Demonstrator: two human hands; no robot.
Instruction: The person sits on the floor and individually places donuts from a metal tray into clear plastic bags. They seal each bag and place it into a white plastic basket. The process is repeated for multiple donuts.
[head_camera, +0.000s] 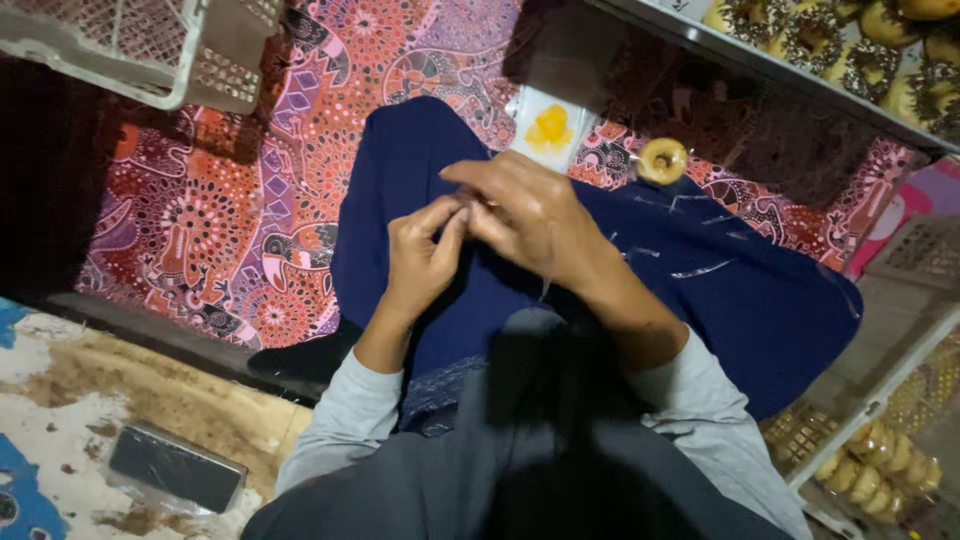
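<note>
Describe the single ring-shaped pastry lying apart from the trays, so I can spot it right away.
Start at the dark blue cloth across the person's lap, spread over the red patterned mat. At its upper edge, just beyond the right hand, lies a pale golden ring-shaped pastry. It lies alone, unlike the topped rings in the tray above.

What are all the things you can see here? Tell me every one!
Doughnut: one, golden, on the blue cloth by the right knee.
Doughnuts on tray: several, sprinkled, top right.
Packed doughnuts: several, pale, crate at lower right.
Small bag: one, clear with yellow filling, above the knees.
Patterned cloth: one, red, under the person.
Crate: one, white, top left.
Dark flat block: one, black, bottom left floor.
Left hand, right hand: fingertips pinched together over the lap.
</note>
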